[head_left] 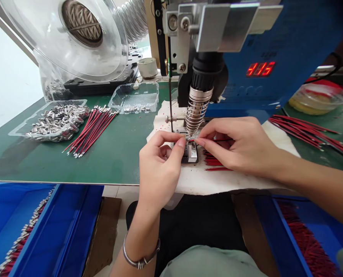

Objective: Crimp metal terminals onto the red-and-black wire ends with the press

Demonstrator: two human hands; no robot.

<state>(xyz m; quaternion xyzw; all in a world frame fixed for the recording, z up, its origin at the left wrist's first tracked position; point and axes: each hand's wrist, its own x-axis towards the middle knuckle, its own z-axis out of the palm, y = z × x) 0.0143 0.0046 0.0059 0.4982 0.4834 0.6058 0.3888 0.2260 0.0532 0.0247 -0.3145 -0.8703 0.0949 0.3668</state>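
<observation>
My right hand pinches a thin red-and-black wire between thumb and forefinger, its end at a small metal fixture. From the other side, my left hand closes thumb on forefinger at the same fixture; what sits between those fingertips is too small to make out. Directly above the fingertips is the soldering machine's tip, inside a metal coil spring. Under my right hand, several red and black wires lie on a pale sheet.
The blue machine has a lit red display. To the left are a tray of small metal parts, a wire bundle and a clear plastic tray. More wires lie right. Blue bins flank my lap below the table edge.
</observation>
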